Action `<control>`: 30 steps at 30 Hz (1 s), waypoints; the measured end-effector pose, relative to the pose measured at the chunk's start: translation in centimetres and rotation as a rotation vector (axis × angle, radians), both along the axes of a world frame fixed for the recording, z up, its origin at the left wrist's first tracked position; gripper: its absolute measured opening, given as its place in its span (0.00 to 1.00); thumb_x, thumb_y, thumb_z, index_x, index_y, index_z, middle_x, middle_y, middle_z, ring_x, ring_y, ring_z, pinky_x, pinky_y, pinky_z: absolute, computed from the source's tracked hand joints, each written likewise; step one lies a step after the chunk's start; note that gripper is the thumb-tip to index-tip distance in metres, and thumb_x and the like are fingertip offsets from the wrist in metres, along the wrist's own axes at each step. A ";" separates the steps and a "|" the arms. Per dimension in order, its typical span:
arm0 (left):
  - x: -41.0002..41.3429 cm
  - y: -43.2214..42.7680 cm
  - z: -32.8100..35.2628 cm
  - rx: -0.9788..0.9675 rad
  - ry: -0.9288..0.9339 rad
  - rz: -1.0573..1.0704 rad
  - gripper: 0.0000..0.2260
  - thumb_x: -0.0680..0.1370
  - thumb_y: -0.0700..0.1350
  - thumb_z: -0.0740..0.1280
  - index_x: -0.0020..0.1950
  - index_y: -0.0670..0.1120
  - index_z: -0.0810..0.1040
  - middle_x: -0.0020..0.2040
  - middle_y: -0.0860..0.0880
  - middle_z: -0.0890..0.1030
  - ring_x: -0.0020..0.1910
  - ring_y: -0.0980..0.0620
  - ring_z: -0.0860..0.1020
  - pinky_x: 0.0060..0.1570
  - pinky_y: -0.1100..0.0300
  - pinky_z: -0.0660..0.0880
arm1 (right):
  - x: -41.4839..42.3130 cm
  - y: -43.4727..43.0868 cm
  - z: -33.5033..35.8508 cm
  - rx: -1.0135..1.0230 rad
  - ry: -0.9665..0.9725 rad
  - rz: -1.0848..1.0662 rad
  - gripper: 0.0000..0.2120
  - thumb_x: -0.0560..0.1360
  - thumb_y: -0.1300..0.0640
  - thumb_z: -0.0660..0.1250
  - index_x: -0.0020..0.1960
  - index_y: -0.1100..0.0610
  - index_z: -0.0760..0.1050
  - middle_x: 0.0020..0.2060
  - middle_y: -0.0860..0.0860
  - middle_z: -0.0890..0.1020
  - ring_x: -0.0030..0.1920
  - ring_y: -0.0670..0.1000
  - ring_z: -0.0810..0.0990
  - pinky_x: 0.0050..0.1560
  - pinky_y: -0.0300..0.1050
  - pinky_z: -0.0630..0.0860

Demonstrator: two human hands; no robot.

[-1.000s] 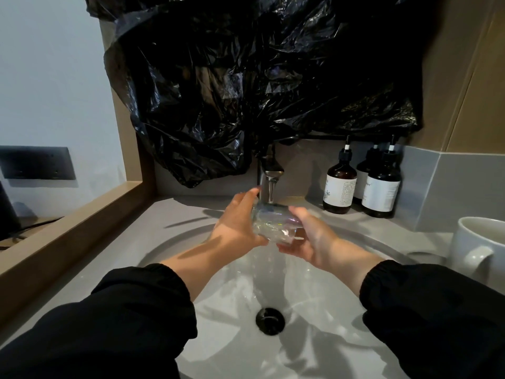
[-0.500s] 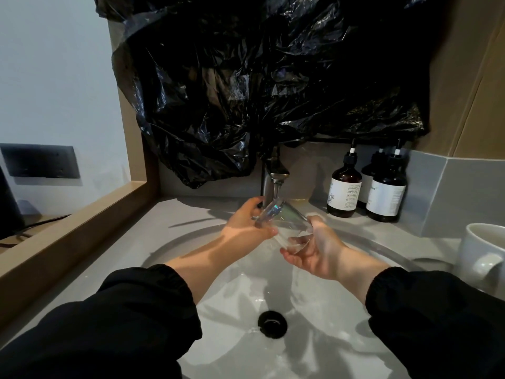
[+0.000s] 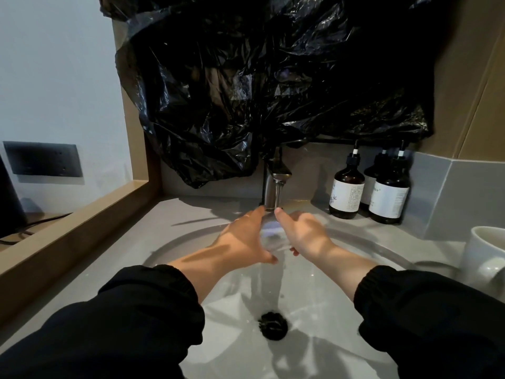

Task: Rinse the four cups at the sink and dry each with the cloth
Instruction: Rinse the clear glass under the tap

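A clear glass cup (image 3: 270, 233) sits between my two hands, right under the spout of the metal tap (image 3: 273, 187). Water runs down over it into the white sink (image 3: 191, 242) toward the black drain (image 3: 273, 325). My left hand (image 3: 240, 242) holds the cup's left side, with the thumb under it. My right hand (image 3: 303, 233) holds the right side, its forefinger reaching up to the spout. Most of the glass is hidden by my fingers. A white mug (image 3: 489, 255) stands on the counter at the right edge. No cloth is in view.
Three brown pump bottles (image 3: 347, 192) stand at the back right of the counter. A black plastic sheet (image 3: 259, 91) hangs over the wall above the tap. A wooden ledge (image 3: 76, 222) borders the sink's left side.
Both hands lifted the glass from its tilted hold up under the spout and closed in around it. The view has shifted slightly closer.
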State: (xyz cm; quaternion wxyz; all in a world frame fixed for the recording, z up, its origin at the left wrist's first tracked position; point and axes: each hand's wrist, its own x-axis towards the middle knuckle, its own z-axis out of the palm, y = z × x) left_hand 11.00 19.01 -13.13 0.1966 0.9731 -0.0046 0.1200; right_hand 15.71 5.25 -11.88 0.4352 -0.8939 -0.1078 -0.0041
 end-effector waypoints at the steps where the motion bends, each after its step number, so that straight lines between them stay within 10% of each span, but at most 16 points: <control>1: -0.1 -0.1 0.1 -0.032 -0.003 0.007 0.51 0.63 0.56 0.79 0.77 0.50 0.53 0.70 0.50 0.71 0.66 0.49 0.72 0.60 0.56 0.72 | 0.1 0.2 0.0 0.001 -0.013 0.010 0.28 0.75 0.35 0.57 0.56 0.60 0.73 0.41 0.56 0.77 0.39 0.57 0.77 0.35 0.42 0.69; 7: -0.3 0.3 0.4 -0.248 0.037 0.080 0.29 0.65 0.52 0.77 0.61 0.48 0.68 0.42 0.55 0.77 0.35 0.60 0.77 0.33 0.64 0.71 | 0.2 0.5 0.8 0.103 -0.001 0.049 0.25 0.77 0.36 0.56 0.55 0.57 0.74 0.37 0.51 0.75 0.40 0.53 0.75 0.44 0.46 0.72; 13: 0.4 0.5 -0.2 -0.420 0.058 0.057 0.29 0.62 0.53 0.78 0.58 0.48 0.71 0.46 0.52 0.79 0.43 0.53 0.80 0.46 0.55 0.80 | 1.0 0.0 0.6 0.370 0.134 0.042 0.24 0.79 0.41 0.55 0.55 0.60 0.75 0.40 0.55 0.79 0.35 0.54 0.76 0.44 0.52 0.76; 30: 0.4 0.3 0.4 0.729 -0.205 -0.014 0.33 0.72 0.39 0.69 0.74 0.49 0.58 0.64 0.48 0.70 0.62 0.46 0.69 0.55 0.53 0.69 | 0.9 -2.0 -0.6 0.539 0.518 0.142 0.25 0.80 0.38 0.50 0.52 0.59 0.72 0.42 0.58 0.79 0.37 0.56 0.79 0.41 0.49 0.75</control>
